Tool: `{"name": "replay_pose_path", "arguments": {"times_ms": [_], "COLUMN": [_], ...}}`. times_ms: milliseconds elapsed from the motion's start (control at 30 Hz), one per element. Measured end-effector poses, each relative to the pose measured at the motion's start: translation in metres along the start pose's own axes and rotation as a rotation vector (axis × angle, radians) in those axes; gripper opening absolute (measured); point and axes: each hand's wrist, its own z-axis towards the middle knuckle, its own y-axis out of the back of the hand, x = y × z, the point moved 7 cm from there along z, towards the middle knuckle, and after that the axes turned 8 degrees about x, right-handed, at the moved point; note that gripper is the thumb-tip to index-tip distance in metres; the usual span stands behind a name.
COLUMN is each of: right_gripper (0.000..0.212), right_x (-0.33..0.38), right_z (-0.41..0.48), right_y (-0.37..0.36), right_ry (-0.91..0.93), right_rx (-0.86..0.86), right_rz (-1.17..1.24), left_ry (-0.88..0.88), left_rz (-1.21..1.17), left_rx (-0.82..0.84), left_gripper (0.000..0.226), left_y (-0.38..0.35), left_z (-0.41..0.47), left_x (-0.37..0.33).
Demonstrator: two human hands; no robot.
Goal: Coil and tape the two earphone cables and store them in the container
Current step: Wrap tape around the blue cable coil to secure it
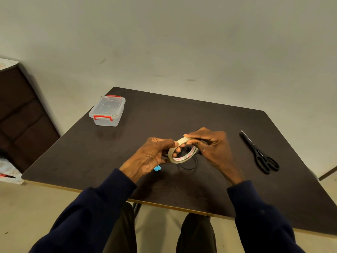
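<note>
Dark blue sleeves reach in from the bottom edge to both hands above the middle of the dark tabletop. The left hand has its grip clamped on a roll of tape, fingers curled through the ring. The right hand pinches the roll's far rim between thumb and fingers, so its grip is closed on the roll as well. Beneath the roll a black earphone cable lies looped on the tabletop, partly hidden by the hands. A small blue item peeks out just under the left hand; I cannot tell what it is. The clear container, lid on with red clasps, sits at the far left corner. Black scissors lie to the right, well apart.
</note>
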Motion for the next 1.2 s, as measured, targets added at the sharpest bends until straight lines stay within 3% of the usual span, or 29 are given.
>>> {"name": "replay_pose_path", "arguments": {"times_ms": [100,333,1000,1200], "right_gripper": [0.022,0.021,0.017,0.022], "right_x": [0.000,0.002,0.004,0.005], "right_z": [-0.001,-0.002,-0.004,0.005], "right_y": [0.000,-0.004,-0.011,-0.004], "right_ry": [0.001,0.032,0.117,0.049], "right_rx": [-0.010,-0.023,-0.002,-0.017], "right_rz": [-0.016,-0.084,-0.296,-0.193], "left_ry": [-0.012,0.006,0.042,0.024], "left_rz": [-0.008,-0.015,-0.066,-0.098], "left_rx": [-0.044,-0.125,-0.229,-0.007], "left_gripper": [0.014,0.029,0.020,0.029], "left_y": [0.001,0.004,0.006,0.001], "left_z": [0.000,0.001,0.005,0.002], "left_x": [0.000,0.005,0.012,0.005]}}
